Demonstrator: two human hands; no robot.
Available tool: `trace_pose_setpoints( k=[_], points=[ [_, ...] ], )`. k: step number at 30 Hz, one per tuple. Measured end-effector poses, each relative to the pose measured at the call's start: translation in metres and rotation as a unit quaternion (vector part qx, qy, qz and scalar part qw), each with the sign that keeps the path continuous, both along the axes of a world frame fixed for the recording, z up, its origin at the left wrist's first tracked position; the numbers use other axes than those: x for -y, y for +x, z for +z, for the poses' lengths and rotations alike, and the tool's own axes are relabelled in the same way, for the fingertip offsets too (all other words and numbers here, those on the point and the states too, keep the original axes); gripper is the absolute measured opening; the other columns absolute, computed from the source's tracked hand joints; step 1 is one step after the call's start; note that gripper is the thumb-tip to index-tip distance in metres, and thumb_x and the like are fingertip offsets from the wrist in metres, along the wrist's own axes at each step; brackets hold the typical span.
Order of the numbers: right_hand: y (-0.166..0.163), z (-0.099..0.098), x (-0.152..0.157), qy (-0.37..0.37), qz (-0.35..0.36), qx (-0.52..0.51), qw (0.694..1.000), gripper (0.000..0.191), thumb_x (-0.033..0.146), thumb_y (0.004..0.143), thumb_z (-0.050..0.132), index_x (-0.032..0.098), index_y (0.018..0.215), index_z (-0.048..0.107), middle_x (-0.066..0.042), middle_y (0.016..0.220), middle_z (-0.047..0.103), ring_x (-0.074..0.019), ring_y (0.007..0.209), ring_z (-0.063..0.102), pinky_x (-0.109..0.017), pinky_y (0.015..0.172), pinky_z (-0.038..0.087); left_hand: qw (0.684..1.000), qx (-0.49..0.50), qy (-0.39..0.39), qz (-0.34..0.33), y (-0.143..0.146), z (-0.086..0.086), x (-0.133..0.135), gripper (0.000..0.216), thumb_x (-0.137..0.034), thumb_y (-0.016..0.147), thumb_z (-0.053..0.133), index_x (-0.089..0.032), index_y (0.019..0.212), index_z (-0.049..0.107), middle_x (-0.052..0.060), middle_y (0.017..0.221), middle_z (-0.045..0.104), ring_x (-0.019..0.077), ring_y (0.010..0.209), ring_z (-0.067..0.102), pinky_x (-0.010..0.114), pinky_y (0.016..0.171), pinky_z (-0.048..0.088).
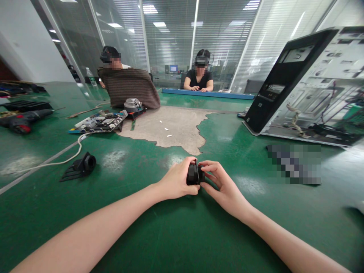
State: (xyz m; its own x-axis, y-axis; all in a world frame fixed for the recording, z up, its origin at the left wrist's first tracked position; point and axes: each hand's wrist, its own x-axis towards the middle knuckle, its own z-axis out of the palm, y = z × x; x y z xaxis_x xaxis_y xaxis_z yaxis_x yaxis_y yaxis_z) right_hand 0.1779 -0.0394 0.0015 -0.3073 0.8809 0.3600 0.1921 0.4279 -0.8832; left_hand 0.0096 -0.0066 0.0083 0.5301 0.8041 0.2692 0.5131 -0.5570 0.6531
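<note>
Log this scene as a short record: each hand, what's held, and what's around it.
left hand: wrapped around the left side of a small black part
right hand: thumb and fingers at its right side
part type: unclear
to the left: black piece with round opening, pale cable, circuit board
to the right: open computer case
surface: green tabletop with bare patch
across: person in black top

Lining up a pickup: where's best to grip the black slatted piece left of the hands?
Probably grip the black piece by its round collar, from the right: that end stands raised, while its slats spread low to the left.
</note>
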Motion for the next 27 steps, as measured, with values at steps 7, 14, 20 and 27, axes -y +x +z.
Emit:
trace_pose_setpoints(
  k=[7,14,20,27],
  points=[
    [0.001,0.005,-0.003,-0.068,-0.004,-0.046,0.997,0.011,0.021,0.077,0.054,0.023,0.086,0.048,-0.002,0.104,0.049,-0.0169,0.106,0.049,-0.035,0.094,0.041,1.0,0.002,-0.002,0.012,0.001,-0.002,0.001,0.063,-0.028,0.059,0.061,-0.021,0.115,0.033,0.005,0.1,0.054,0.0216,0.082,0.054,0.033,0.07,0.042],
    [0.004,0.005,-0.008,-0.138,-0.075,-0.085,0.984,0.023,0.03,0.072,0.06,0.022,0.089,0.045,-0.003,0.098,0.055,-0.0159,0.09,0.057,-0.033,0.084,0.045,1.0,-0.017,0.016,0.016,0.0,-0.002,0.0,0.065,-0.029,0.061,0.061,-0.02,0.117,0.03,0.007,0.107,0.052,0.0236,0.09,0.053,0.035,0.077,0.04],
    [0.002,0.012,-0.004,-0.241,-0.009,-0.094,0.966,0.027,0.034,0.071,0.061,0.02,0.089,0.049,-0.001,0.078,0.064,-0.0154,0.073,0.061,-0.03,0.068,0.048,0.986,-0.108,0.121,-0.04,0.0,-0.001,0.004,0.067,-0.026,0.061,0.059,-0.018,0.12,0.028,0.01,0.114,0.049,0.0269,0.101,0.047,0.04,0.084,0.032],
    [0.008,0.011,-0.003,-0.243,0.017,-0.088,0.966,0.027,0.03,0.071,0.064,0.018,0.093,0.053,-0.003,0.091,0.06,-0.0149,0.081,0.059,-0.031,0.076,0.047,0.961,-0.175,0.203,-0.067,-0.003,0.004,0.009,0.065,-0.027,0.065,0.055,-0.013,0.122,0.027,0.014,0.121,0.043,0.0289,0.103,0.043,0.041,0.083,0.031]
  ],
)
